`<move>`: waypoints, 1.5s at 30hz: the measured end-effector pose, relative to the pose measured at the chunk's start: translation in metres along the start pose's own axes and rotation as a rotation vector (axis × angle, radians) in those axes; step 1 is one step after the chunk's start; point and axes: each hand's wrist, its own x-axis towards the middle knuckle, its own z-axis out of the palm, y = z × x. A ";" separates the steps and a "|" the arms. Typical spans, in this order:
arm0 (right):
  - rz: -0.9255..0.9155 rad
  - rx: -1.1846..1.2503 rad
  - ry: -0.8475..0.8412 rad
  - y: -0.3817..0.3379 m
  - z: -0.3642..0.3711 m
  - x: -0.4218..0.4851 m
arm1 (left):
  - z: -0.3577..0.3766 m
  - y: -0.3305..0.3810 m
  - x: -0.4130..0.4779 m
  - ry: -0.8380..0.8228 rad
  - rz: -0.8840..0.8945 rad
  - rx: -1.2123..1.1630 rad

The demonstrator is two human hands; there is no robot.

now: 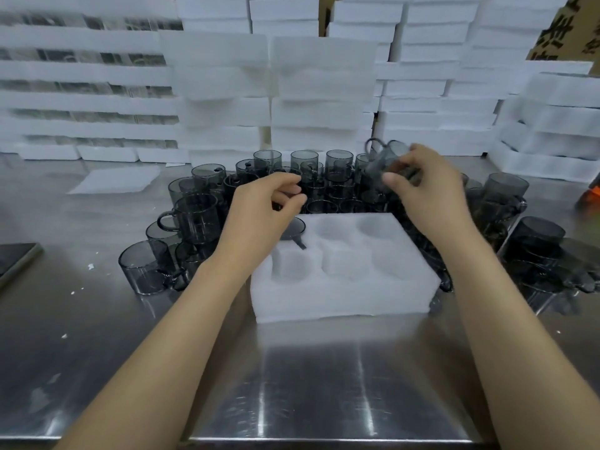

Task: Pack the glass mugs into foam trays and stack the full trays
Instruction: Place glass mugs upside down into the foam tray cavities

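While loose mugs (194,219) crowd worktop (97,319) at left, left hand (259,219) hovers curled above seated mug (297,227) in back-left pocket of foam tray (344,287) (holding anything? cannot tell); other pockets empty. Right hand (431,196) clamps tilted mug (383,157) aloft behind tray: level it, match handle to slot, lower straight.

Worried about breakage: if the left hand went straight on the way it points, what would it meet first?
Probably the loose mugs standing behind the foam tray, just ahead of the left hand; depth is unclear.
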 end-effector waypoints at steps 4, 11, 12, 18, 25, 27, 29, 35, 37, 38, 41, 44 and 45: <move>-0.164 0.226 -0.138 -0.027 0.023 -0.019 | 0.006 -0.001 -0.002 -0.149 0.101 0.001; -0.314 0.344 -0.280 -0.037 0.030 -0.031 | 0.005 -0.001 -0.002 -0.119 0.129 0.023; -0.330 0.343 -0.313 -0.036 0.030 -0.031 | 0.005 -0.001 -0.002 -0.130 0.134 0.031; -0.431 0.184 -0.355 -0.029 0.028 -0.030 | 0.006 -0.003 -0.006 -0.197 0.230 0.048; -0.295 0.050 -0.211 -0.024 0.026 -0.023 | 0.007 0.001 -0.004 -0.247 0.066 -0.245; -0.185 0.063 -0.250 -0.022 0.028 -0.021 | 0.009 -0.001 -0.004 -0.222 0.051 -0.212; -0.131 -0.024 -0.302 -0.018 0.030 -0.022 | 0.009 -0.002 -0.004 -0.223 0.060 -0.100; -0.161 -0.278 -0.331 -0.022 0.027 -0.026 | 0.005 -0.002 -0.005 -0.258 0.154 0.120; -0.126 -0.158 -0.379 -0.022 0.021 -0.024 | 0.005 -0.003 -0.004 -0.260 0.166 0.178; -0.095 -0.064 -0.413 -0.022 0.019 -0.022 | 0.006 -0.003 -0.005 -0.264 0.161 0.189; 0.002 0.155 -0.475 -0.021 0.014 -0.021 | 0.007 -0.003 -0.006 -0.291 0.133 0.197; 0.046 0.233 -0.486 -0.020 0.013 -0.022 | 0.008 -0.002 -0.008 -0.335 0.135 0.207; 0.053 0.245 -0.484 -0.020 0.013 -0.022 | 0.008 -0.001 -0.008 -0.353 0.133 0.206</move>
